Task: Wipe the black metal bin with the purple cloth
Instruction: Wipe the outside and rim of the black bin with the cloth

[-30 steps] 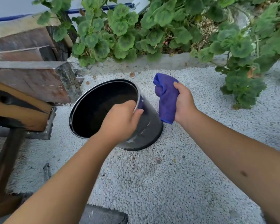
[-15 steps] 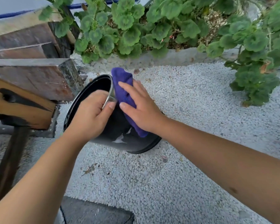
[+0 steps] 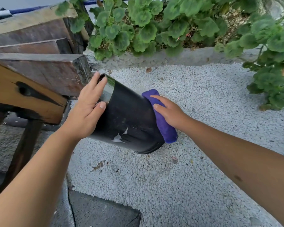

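On white gravel (image 3: 203,95), the black metal bin (image 3: 129,120) tilts — left hand (image 3: 87,110) laid over its rim, fingers nearly straight, thumb on the wall; beneath the flat fingers of the right hand (image 3: 169,112), the purple cloth (image 3: 164,126) presses its far side.

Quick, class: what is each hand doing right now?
Left hand: open, fingers flat across the bin.
Right hand: open, pressing the cloth on the bin.

Right hand (image 3: 170,112) presses purple cloth (image 3: 166,130) against tilted bin (image 3: 129,115).
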A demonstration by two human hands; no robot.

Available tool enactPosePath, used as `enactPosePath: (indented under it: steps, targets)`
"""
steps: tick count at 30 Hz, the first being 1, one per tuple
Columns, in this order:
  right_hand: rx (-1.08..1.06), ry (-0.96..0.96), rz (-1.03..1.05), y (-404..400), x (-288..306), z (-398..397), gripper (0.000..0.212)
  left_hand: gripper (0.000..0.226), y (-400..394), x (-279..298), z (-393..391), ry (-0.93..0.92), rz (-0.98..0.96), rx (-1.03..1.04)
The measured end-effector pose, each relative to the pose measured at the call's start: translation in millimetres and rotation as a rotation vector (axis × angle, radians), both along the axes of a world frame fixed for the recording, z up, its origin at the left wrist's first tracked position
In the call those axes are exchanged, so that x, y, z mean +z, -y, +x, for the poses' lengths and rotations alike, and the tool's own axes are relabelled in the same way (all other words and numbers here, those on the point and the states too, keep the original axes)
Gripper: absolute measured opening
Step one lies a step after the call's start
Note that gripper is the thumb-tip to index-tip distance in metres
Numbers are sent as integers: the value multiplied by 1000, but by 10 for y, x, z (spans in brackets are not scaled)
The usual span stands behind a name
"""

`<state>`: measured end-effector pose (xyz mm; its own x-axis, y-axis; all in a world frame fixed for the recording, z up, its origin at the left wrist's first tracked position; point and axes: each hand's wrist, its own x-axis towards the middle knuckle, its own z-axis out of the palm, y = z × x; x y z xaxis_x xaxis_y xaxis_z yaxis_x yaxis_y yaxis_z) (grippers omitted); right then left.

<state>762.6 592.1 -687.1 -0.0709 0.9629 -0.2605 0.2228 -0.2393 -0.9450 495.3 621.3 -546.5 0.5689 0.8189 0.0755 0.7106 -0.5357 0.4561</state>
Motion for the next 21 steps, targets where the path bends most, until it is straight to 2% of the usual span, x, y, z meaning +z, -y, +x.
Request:
enactPosePath:
  steps: [7,10,12,14,16,17,19,21]
  targets:
    - [-197,99,-88,41,-232,157,43,43,22,31,2,60,-38,-13]
    - [-231,211,-89,77,-308,324,46,36,2,70,59,3,31,-4]
    - [-309,221,-142,136,-347,455,46,33,-30,89,107,-82,127,33]
    - [-483,120,-232,163,-338,563,33,35,-31,91,112,-93,173,55]
    - [-670,-113,-287,79,-275,629,21,29,-11,79,46,-32,147,48]
    - [-727,-244,-291,3,-207,646,22,29,-4,78,1,-17,130,45]
    - [-752,-469,-230,-168,-48,623,28,35,-6,78,-86,-15,114,38]
    - [-670,-527,-145,-292,118,471,31,42,-14,80,-136,-29,120,27]
